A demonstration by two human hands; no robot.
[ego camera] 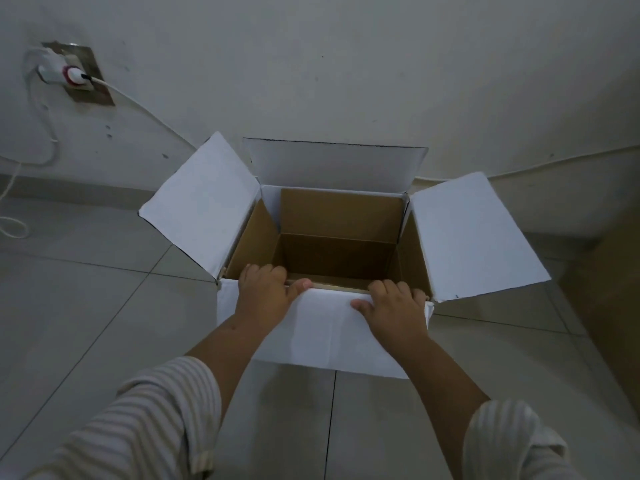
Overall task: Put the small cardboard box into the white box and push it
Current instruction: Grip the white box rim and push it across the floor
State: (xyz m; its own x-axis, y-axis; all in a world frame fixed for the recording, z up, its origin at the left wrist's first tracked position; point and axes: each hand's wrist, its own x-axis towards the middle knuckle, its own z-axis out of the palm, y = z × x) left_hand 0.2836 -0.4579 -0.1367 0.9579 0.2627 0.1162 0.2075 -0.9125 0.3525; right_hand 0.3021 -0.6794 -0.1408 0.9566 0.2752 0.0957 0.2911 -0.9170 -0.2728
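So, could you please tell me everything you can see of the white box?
The white box stands upright on the tiled floor near the wall. It looks like cardboard, white outside and brown inside. Its top is open, with the left, right and far flaps spread out. Both hands, left and right, grip its near rim, fingers curled inside. What shows of its inside looks empty.

You're looking at a cardboard box with matt white paper outside and bare, dull brown board inside. The floor is smooth, faintly glossy tile; the wall is matt, scuffed paint. Your sleeves are soft striped cloth.
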